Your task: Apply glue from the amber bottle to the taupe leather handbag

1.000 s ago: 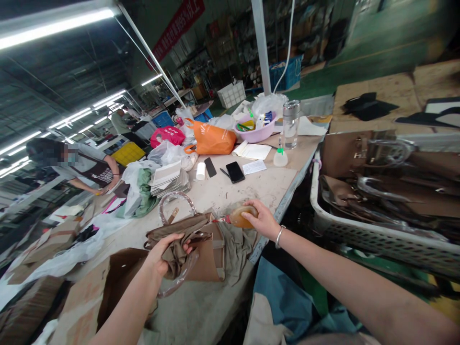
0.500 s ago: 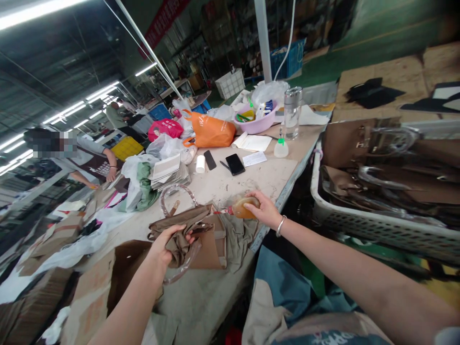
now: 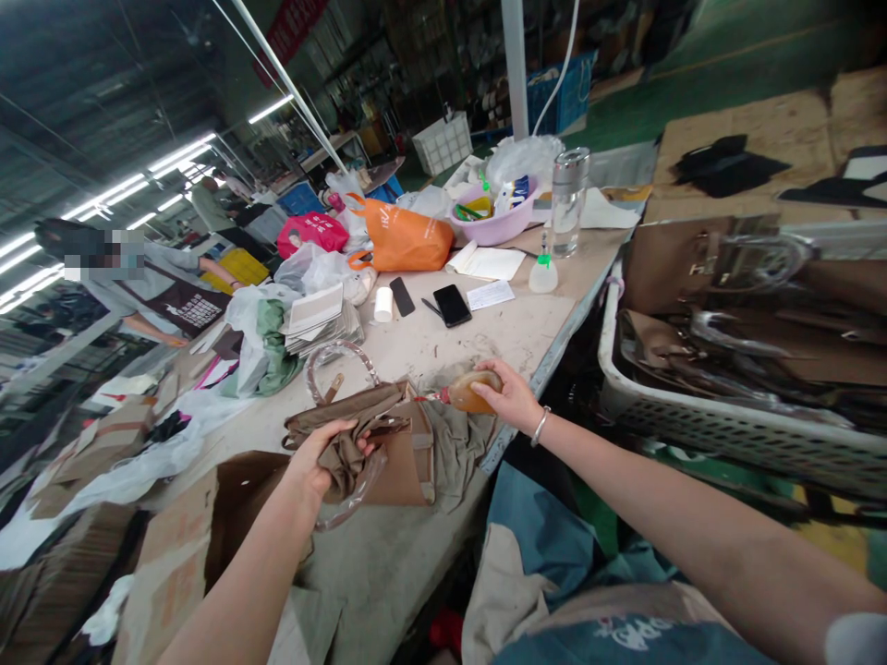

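A brown handbag (image 3: 398, 466) lies on the table edge in front of me, its plastic-wrapped handles looping out on both sides. My left hand (image 3: 329, 459) is closed on bunched brown lining cloth (image 3: 345, 469) at the bag's opening. In my right hand (image 3: 509, 395) is a squeeze bottle (image 3: 475, 392) of amber liquid, held on its side. Its thin red-based nozzle points left, at the upper edge of the bag. Whether the tip touches the bag I cannot tell. More loose lining (image 3: 461, 448) spreads out to the right of the bag.
A white crate (image 3: 610, 369) of finished brown bags stands right of the table. Beyond the bag lie a phone (image 3: 452, 306), a small dropper bottle (image 3: 543, 274), a glass flask (image 3: 568, 203) and a purple basin (image 3: 495, 224). An open cardboard box (image 3: 180, 545) is at near left; a co-worker (image 3: 159, 286) stands far left.
Both hands keep their holds, and the bottle stays at the bag's edge with little movement. The view has shifted slightly. The co-worker at far left has stretched out an arm.
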Demonstrator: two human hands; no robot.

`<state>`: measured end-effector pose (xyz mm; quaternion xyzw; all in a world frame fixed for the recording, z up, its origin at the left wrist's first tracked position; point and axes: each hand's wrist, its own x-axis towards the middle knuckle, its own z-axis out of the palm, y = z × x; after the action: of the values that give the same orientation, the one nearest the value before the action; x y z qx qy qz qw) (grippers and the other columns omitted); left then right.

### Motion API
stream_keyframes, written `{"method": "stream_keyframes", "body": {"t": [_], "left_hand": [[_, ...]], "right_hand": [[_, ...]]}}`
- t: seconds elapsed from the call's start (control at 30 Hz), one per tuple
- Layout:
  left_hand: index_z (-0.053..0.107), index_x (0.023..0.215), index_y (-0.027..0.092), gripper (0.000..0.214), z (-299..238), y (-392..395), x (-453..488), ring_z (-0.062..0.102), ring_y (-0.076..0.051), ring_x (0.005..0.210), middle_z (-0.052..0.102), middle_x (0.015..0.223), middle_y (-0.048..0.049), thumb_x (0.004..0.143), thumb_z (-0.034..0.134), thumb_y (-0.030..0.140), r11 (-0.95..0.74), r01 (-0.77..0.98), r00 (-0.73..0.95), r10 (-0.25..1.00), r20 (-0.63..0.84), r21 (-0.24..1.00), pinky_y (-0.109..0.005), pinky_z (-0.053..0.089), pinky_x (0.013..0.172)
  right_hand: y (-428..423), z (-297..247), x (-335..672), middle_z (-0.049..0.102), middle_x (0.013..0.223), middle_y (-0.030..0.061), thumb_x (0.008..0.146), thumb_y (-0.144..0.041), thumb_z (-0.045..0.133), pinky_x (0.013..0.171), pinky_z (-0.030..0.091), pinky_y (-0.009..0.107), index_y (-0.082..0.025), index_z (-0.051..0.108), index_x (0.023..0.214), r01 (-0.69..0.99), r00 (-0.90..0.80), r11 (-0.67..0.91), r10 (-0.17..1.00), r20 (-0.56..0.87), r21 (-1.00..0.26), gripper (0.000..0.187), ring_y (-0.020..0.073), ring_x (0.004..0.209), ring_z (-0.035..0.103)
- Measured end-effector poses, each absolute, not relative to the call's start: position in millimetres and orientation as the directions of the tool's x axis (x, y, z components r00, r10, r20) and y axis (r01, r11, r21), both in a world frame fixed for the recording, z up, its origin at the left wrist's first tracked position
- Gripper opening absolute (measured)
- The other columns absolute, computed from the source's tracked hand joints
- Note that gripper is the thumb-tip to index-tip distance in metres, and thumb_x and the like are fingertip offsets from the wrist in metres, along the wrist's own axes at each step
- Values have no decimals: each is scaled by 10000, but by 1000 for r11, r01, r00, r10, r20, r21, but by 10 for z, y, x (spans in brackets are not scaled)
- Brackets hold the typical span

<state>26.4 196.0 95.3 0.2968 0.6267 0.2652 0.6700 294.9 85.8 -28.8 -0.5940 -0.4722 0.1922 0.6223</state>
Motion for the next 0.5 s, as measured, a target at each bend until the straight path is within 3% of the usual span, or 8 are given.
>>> {"method": "stream_keyframes", "body": {"t": [0.5], "left_hand": [[622,732,37,45,858,2036,197,622,-172,487,668,600,-109,720,587,62,670,38,131,733,-668,742,-323,589,569]], "right_hand": [[790,-273,2830,606,933,48,778,-303,570,830,448,388,-206,547,958,353,546,202,749,377,-913,206,215,889,568]]}}
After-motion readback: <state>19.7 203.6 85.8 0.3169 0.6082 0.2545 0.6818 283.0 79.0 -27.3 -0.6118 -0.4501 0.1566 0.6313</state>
